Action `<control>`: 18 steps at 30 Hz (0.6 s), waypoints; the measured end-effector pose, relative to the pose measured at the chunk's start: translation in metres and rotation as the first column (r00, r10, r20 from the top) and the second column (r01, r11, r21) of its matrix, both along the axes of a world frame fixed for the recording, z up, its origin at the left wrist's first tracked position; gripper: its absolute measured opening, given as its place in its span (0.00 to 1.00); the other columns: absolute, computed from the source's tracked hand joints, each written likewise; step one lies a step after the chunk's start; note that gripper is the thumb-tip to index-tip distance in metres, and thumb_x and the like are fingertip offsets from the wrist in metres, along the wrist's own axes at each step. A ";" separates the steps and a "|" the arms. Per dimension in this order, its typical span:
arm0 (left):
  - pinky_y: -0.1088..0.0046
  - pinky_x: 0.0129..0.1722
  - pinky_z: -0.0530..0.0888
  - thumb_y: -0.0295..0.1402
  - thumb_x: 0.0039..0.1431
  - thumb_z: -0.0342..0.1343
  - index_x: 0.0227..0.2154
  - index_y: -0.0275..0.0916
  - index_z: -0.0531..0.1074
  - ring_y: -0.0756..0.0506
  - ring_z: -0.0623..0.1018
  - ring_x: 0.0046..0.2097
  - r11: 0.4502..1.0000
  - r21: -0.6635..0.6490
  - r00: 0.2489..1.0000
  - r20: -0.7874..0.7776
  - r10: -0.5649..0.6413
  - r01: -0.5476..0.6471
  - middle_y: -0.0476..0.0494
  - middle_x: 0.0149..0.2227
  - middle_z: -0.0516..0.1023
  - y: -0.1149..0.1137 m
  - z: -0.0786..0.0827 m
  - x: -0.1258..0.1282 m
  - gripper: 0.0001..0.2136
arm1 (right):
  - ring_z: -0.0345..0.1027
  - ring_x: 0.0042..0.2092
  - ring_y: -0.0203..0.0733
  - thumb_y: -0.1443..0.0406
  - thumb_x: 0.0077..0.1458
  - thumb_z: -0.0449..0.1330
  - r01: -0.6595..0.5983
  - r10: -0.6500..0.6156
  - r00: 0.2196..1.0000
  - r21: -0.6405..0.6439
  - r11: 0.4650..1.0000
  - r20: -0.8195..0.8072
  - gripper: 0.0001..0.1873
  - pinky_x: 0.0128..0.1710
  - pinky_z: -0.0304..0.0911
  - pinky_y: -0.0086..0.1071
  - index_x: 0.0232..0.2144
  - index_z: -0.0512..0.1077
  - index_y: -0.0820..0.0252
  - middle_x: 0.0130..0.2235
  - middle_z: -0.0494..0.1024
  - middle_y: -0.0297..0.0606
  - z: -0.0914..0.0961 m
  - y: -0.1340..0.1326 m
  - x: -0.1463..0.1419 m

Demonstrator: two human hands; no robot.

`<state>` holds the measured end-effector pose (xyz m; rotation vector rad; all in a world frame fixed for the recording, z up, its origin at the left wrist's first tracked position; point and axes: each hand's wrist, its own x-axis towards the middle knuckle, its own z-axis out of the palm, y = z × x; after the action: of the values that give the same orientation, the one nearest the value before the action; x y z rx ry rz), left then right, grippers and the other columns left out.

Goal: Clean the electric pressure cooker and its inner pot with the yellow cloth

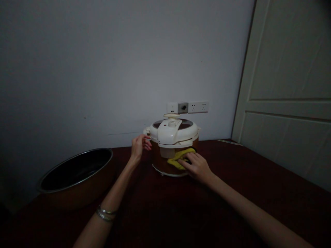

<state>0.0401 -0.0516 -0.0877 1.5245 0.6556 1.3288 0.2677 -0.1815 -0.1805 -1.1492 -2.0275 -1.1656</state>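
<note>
An electric pressure cooker [170,137] with a white lid and a brown body stands upright on the dark red table [165,210]. At its left side, my left hand [138,146] has its fingers bent about the small white side handle [146,131]. My right hand [198,167] is closed on a yellow cloth [178,159], which is bunched and pressed against the front of the cooker's body below the lid. The fingertips of my right hand are partly hidden in the cloth's folds.
To the left sits a large, wide pot [77,187] with a dark inside and a metal rim, near my left forearm. Wall sockets [198,107] are behind the cooker. A pale panelled door [287,134] stands along the right side. A thin flat strip [229,142] lies at the table's back edge.
</note>
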 end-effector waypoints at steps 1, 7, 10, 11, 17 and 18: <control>0.76 0.17 0.67 0.41 0.48 0.48 0.26 0.35 0.69 0.49 0.71 0.15 1.000 -0.008 1.000 -0.017 -0.014 0.013 0.48 0.15 0.72 0.000 0.000 0.000 0.13 | 0.62 0.35 0.42 0.69 0.57 0.53 -0.010 0.010 1.000 -0.006 1.000 -0.022 0.13 0.32 0.56 0.33 0.43 0.72 0.58 0.35 0.72 0.44 0.000 0.001 -0.001; 0.78 0.16 0.66 0.46 0.51 0.51 0.29 0.35 0.68 0.50 0.73 0.17 0.986 0.000 0.971 -0.175 -0.164 0.166 0.47 0.20 0.74 -0.004 -0.004 0.007 0.16 | 0.65 0.32 0.39 0.66 0.52 0.56 -0.112 0.088 0.992 -0.340 0.934 -0.086 0.14 0.26 0.58 0.29 0.42 0.72 0.55 0.34 0.72 0.39 -0.032 -0.006 0.005; 0.78 0.16 0.66 0.51 0.53 0.49 0.30 0.37 0.65 0.50 0.74 0.18 0.977 0.019 0.955 -0.212 -0.205 0.214 0.48 0.21 0.75 -0.008 -0.005 0.010 0.19 | 0.67 0.37 0.40 0.64 0.52 0.56 -0.206 0.079 0.898 -0.257 0.944 -0.432 0.12 0.33 0.63 0.31 0.41 0.70 0.57 0.38 0.71 0.40 -0.036 -0.004 0.024; 0.78 0.16 0.67 0.52 0.53 0.48 0.30 0.37 0.65 0.50 0.74 0.18 0.975 0.027 0.952 -0.223 -0.210 0.222 0.48 0.21 0.75 -0.009 -0.005 0.011 0.20 | 0.67 0.38 0.41 0.63 0.52 0.56 -0.219 0.074 0.818 -0.190 0.957 -0.570 0.11 0.36 0.64 0.33 0.40 0.69 0.58 0.38 0.71 0.40 -0.033 0.000 0.030; 0.79 0.16 0.67 0.52 0.54 0.48 0.31 0.37 0.64 0.49 0.75 0.19 0.974 0.052 0.950 -0.236 -0.204 0.222 0.49 0.21 0.74 -0.009 -0.006 0.011 0.19 | 0.67 0.35 0.41 0.54 0.51 0.52 -0.159 -0.006 -0.073 0.006 0.987 -0.997 0.18 0.35 0.65 0.33 0.40 0.64 0.59 0.35 0.72 0.37 -0.012 0.045 0.059; 0.79 0.16 0.67 0.51 0.54 0.48 0.31 0.37 0.64 0.49 0.75 0.19 0.973 0.053 0.950 -0.232 -0.208 0.225 0.49 0.21 0.74 -0.009 -0.006 0.011 0.19 | 0.68 0.34 0.41 0.53 0.50 0.52 -0.154 -0.032 -0.163 -0.006 0.988 -0.986 0.19 0.33 0.65 0.33 0.39 0.64 0.59 0.34 0.72 0.37 -0.015 0.049 0.058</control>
<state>0.0513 -0.0608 -0.0934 1.7746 0.5617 1.0352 0.3261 -0.1324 -0.1958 -1.2803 -0.7215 0.2287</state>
